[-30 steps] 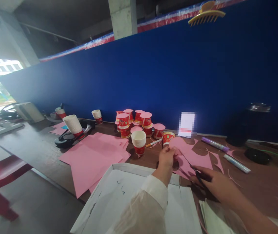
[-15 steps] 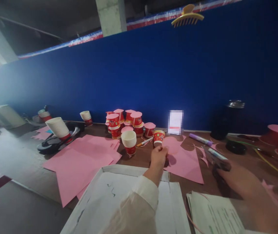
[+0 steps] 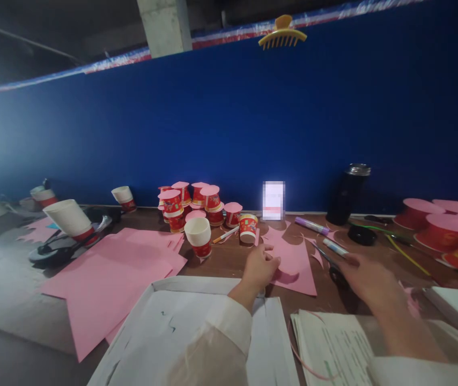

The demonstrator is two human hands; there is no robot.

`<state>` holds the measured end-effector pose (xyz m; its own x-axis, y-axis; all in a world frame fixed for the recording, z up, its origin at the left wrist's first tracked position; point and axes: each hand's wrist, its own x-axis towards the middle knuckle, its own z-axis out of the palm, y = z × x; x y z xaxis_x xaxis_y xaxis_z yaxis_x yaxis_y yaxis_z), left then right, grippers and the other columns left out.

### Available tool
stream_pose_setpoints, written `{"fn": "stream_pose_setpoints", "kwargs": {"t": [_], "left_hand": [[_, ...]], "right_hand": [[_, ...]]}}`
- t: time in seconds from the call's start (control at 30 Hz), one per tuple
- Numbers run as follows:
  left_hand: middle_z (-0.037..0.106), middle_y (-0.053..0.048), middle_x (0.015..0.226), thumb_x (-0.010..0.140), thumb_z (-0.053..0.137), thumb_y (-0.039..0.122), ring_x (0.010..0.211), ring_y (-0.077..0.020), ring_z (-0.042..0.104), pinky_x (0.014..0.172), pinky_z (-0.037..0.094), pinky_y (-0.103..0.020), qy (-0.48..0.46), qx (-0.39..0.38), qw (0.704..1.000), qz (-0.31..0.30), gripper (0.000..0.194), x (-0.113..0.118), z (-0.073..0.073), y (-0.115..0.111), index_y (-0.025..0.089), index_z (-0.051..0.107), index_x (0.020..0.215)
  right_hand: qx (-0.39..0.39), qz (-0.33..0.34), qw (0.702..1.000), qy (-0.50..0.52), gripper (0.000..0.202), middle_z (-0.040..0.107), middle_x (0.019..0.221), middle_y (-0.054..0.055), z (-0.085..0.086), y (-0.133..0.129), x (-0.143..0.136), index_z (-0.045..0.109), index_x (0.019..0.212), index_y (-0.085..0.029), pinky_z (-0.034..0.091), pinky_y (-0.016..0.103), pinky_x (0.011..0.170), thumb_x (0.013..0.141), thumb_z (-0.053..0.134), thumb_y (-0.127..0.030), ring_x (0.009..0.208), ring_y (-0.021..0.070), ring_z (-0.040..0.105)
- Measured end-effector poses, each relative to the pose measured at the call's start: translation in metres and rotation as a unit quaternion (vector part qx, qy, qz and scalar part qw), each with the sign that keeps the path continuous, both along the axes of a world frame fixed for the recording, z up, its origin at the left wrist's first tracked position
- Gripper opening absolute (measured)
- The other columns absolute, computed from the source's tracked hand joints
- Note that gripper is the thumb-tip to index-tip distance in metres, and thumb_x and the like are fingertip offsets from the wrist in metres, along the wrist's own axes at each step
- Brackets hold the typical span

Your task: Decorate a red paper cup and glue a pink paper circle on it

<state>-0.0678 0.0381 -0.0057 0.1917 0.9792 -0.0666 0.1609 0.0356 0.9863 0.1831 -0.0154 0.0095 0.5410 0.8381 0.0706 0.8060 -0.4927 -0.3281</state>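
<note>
"Near the right hand (image 3: pixel 368 276), what are those dark handles?"

"Scissors (image 3: pixel 337 274), lying just beside its fingers, blades towards the pink sheet (image 3: pixel 293 254). The fingers are bent, but I can't tell whether they grip the handles or the end of the white tube (image 3: pixel 335 247)."

"And the left hand (image 3: pixel 259 271)?"

"Half open at the near left edge of the pink sheet, thumb and forefinger a little apart. A thin pink piece (image 3: pixel 257 236) shows just beyond, beside the tilted cup (image 3: pixel 248 228); whether the fingers have hold of it, I can't tell."

"Which step would you call it?"

"Between cutting and fixing, I'd judge: the pink sheet has curved bites out of its edge, and pink tops (image 3: pixel 211 190) sit on the upturned cups (image 3: pixel 171 203)."

"What would fixing call for?"

"A sure pinch on one flat piece, the tilted cup steadied, and glue, if that's what the white tube holds."
</note>
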Motion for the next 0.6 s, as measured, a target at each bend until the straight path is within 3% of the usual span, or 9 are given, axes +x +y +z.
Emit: {"fn": "stream_pose_setpoints", "kwargs": {"t": [0.23,0.4,0.6], "left_hand": [[0.075,-0.007,0.088,0.083,0.067,0.023,0.090,-0.0221,0.070,0.086,0.050,-0.032,0.165,0.078,0.982,-0.041,0.047,-0.001,-0.002,-0.005,0.014,0.063,0.130],[0.076,-0.015,0.113,0.095,0.051,0.026,0.111,-0.0264,0.068,0.096,0.049,-0.035,0.291,0.138,0.943,-0.087,0.043,-0.004,0.007,-0.012,0.014,0.061,0.136],[0.075,-0.013,0.113,0.096,0.045,0.021,0.107,-0.0268,0.069,0.091,0.050,-0.034,0.375,0.162,0.906,-0.113,0.039,-0.005,0.013,-0.020,0.019,0.063,0.130]], "right_hand": [[0.094,-0.050,0.994,-0.039,0.051,0.068,0.122,0.022,-0.004,0.002,0.000,0.068,0.131,-0.018,0.051,0.052,0.095,0.090,0.050,-0.043,0.118,0.0419,0.063],[0.091,-0.072,0.993,-0.031,0.057,0.064,0.129,0.026,-0.003,0.002,-0.003,0.060,0.142,-0.017,0.051,0.056,0.094,0.093,0.049,-0.043,0.122,0.0456,0.060],[0.059,-0.077,0.995,-0.025,0.061,0.064,0.132,0.026,-0.008,0.008,-0.001,0.058,0.144,-0.019,0.050,0.056,0.094,0.093,0.049,-0.050,0.123,0.0463,0.060]]}}
